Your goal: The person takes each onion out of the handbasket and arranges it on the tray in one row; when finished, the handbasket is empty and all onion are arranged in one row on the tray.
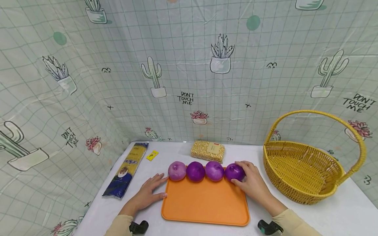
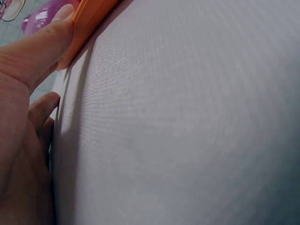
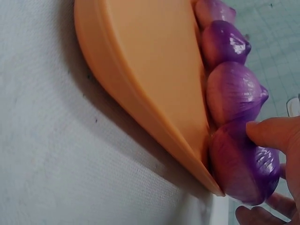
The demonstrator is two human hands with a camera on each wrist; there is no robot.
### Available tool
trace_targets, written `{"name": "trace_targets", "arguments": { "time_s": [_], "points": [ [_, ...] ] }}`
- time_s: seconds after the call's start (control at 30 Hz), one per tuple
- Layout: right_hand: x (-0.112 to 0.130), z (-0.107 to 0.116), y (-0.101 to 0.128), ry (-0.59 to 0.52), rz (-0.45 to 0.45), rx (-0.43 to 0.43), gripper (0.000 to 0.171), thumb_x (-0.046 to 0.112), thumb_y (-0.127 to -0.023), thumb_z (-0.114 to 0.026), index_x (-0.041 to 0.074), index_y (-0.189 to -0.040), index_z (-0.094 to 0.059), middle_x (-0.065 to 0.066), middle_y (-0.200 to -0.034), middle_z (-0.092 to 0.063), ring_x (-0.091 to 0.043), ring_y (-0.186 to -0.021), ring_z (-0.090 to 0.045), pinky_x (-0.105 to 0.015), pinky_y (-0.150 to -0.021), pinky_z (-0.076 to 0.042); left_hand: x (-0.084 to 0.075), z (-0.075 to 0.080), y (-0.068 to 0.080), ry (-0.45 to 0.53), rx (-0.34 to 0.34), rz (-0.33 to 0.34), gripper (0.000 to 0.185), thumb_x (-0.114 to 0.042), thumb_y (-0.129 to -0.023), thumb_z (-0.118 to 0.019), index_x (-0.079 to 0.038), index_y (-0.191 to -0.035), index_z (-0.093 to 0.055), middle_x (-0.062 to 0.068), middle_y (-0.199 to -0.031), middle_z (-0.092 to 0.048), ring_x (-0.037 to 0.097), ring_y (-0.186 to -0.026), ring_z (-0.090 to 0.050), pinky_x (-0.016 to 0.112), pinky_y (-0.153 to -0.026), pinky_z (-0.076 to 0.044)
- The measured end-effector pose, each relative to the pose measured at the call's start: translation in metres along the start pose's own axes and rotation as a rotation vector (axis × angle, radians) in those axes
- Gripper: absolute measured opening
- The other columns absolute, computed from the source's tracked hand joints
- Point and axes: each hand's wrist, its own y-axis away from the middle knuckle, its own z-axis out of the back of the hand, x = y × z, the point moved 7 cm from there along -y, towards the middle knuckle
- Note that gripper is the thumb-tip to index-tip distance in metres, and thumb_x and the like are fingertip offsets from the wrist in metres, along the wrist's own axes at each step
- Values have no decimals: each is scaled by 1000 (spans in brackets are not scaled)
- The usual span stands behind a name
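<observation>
Along the far edge of an orange tray (image 1: pixel 206 205) sits a row of onions: a pale purple onion (image 1: pixel 177 171) at the left, a deep purple onion (image 1: pixel 196 171), a lighter purple onion (image 1: pixel 214 171), and another deep purple onion (image 1: pixel 234 172) at the right end. My right hand (image 1: pixel 251 180) grips that right-end onion, thumb on its near side and fingers around the far side; the right wrist view shows the thumb (image 3: pixel 269 132) on its skin. With fingers extended, my left hand (image 1: pixel 149 191) rests at the tray's left edge, its thumb (image 2: pixel 51 42) right at the rim.
On the right stands a yellow wicker basket (image 1: pixel 301 193) with a tall handle. A bag of yellow kernels (image 1: pixel 203 150) lies behind the onions. To the left are a blue and gold pasta packet (image 1: pixel 127 170) and a small yellow card (image 1: pixel 152 155). A patterned curtain (image 1: pixel 183 75) encloses the white table (image 1: pixel 147 223).
</observation>
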Motion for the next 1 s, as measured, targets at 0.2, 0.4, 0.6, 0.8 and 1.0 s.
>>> {"name": "trace_targets", "arguments": {
  "time_s": [0.2, 0.4, 0.6, 0.8, 1.0],
  "points": [
    [-1, 3, 2, 4, -3, 2, 69, 20, -82, -86, 2, -141, -54, -28, -139, -49, -45, -125, -47, -62, -99, -48, 1, 0, -1, -6, 0, 3, 69, -40, -94, -72, -11, -153, -48, 20, -162, -33, 46, -152, -16, 66, -121, -3],
    [-6, 6, 5, 3, 16, -22, 73, 21, -81, -86, 1, -143, -53, -26, -138, -51, -39, -116, -54, -52, -90, -56, 1, -1, -1, -1, 0, -1, 69, -39, -94, -72, -11, -152, -48, 21, -162, -33, 47, -152, -15, 66, -121, -3],
    [-12, 12, 12, 29, 16, -20, 73, 24, -82, -86, 1, -142, -53, -24, -137, -53, -35, -104, -61, -51, -86, -56, 1, -1, -1, -1, -5, -11, 68, -38, -94, -72, -10, -152, -48, 22, -162, -33, 47, -152, -15, 66, -121, -3],
    [-18, 21, 25, 27, 14, 1, 72, 23, -85, -84, 1, -145, -50, -23, -138, -52, -36, -107, -61, -53, -87, -56, -1, -1, -1, 12, 3, -9, 66, -38, -97, -69, -10, -152, -48, 21, -162, -33, 47, -152, -14, 66, -121, -2],
    [-22, 34, 35, 58, 35, 13, 68, 21, -86, -83, 1, -143, -52, -25, -138, -53, -45, -123, -52, -64, -102, -44, 0, 0, 1, 7, -14, -2, 55, -32, -103, -61, -11, -152, -49, 20, -161, -35, 46, -152, -17, 65, -122, -4]
  ]
}}
